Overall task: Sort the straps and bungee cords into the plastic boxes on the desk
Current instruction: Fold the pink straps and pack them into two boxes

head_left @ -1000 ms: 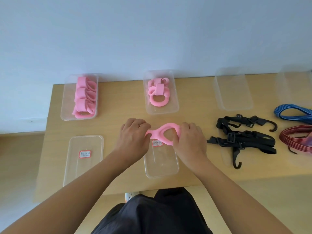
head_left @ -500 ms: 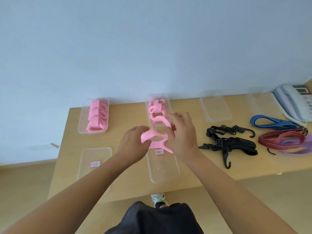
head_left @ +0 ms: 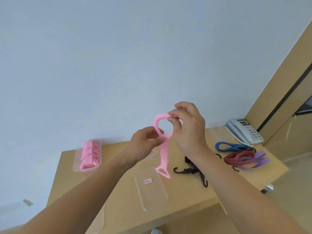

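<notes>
1. Two hands hold one pink silicone strap (head_left: 164, 150) with a round loop in the air above the light wooden desk (head_left: 118, 191). The right hand (head_left: 189, 130) pinches the top of the loop between thumb and fingertips. The left hand (head_left: 145, 143) pinches the neck just below the loop.
2. The right forearm covers part of the black webbing straps with hooks (head_left: 187, 171). The faint clear boxes along the far edge of the desk are hard to make out.
3. A clear plastic box (head_left: 153, 198) lies near the front edge and bears a small red-bordered white label (head_left: 148, 181). Its writing is too blurred to read.
4. The strap's long axis is close to upright, with the round loop at the top. The small triangular loop hangs at the bottom, just over the far end of the labelled box.
5. At the back left, another clear box (head_left: 76, 159) holds a pile of pink straps.
6. To the right lie a blue bungee cord (head_left: 226, 146), a coiled red cord (head_left: 239, 157) and a purple strap (head_left: 259, 160), close together. A grey desk telephone (head_left: 243, 132) sits behind them.
</notes>
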Tool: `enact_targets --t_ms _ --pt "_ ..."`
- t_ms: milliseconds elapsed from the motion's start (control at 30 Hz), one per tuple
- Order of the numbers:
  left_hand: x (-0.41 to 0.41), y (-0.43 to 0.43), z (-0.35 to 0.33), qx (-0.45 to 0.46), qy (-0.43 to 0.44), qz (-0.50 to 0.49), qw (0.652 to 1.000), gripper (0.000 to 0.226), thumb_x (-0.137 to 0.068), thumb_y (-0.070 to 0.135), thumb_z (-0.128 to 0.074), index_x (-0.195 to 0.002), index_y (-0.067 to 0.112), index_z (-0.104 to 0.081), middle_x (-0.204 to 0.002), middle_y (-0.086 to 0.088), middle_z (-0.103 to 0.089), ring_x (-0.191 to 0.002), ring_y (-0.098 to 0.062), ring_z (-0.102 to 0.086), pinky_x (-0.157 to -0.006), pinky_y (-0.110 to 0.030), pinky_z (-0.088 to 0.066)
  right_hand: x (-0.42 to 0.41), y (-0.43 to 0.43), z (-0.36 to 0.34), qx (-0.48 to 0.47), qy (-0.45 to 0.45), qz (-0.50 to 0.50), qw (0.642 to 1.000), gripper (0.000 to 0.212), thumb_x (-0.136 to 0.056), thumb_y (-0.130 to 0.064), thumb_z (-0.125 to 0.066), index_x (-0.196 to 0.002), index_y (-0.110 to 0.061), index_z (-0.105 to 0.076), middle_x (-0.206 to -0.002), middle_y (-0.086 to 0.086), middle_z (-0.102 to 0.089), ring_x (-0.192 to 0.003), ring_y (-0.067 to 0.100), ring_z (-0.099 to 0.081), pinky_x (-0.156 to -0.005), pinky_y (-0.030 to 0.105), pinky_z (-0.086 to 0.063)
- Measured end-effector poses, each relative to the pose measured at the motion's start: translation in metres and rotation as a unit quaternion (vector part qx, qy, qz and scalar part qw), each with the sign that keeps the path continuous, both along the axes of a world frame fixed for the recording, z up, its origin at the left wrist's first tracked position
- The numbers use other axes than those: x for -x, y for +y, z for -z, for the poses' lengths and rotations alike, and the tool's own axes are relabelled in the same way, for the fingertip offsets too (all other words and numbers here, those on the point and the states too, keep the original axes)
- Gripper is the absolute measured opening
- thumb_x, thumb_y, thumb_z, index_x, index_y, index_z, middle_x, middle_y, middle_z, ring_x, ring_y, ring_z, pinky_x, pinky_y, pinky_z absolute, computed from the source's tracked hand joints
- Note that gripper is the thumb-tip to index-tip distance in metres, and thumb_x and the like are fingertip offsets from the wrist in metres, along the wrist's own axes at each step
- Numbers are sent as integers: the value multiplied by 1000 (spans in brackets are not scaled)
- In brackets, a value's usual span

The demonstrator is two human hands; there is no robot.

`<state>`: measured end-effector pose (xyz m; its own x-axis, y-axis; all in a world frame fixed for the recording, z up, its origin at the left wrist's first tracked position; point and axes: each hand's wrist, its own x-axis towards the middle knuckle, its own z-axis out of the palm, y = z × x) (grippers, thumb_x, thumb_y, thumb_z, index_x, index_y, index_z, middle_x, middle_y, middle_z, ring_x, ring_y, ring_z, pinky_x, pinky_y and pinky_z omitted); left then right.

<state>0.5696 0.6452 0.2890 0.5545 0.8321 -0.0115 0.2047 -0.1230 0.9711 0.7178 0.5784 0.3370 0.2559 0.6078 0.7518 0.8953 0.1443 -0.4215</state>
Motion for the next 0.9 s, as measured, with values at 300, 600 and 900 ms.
enact_targets --t_ms 300,600,900 --pt "-16 -26 -55 0 -147 -68 987 16 -98 14 -68 -92 0 -71 -79 -10 -70 -73 -21 -65 -79 -44 -57 -21 -10 -55 -99 7 -76 992 10 -88 -2 -67 -92 -9 -72 -104 0 -68 -87 13 -64 -81 14 -47" --pt "-22 -42 -97 -22 -229 -95 968 13 -98 9 -67 -105 1 -75 -94 -19 -73 -84 -27 -71 -78 -39 -61 -38 2 -59 -174 -60 -187 965 10 -83 -2 -76 -92 -7 -79 -98 3 -73 -100 25 -66 -89 28 -52" --pt "-37 -52 -97 -52 -235 -103 965 18 -99 11 -66 -112 1 -74 -102 -18 -76 -96 -30 -74 -90 -45 -60 -51 -2 -57 -196 -83 -195 957 14 -82 5 -71 -87 -6 -77 -92 2 -71 -103 27 -58 -94 23 -44"
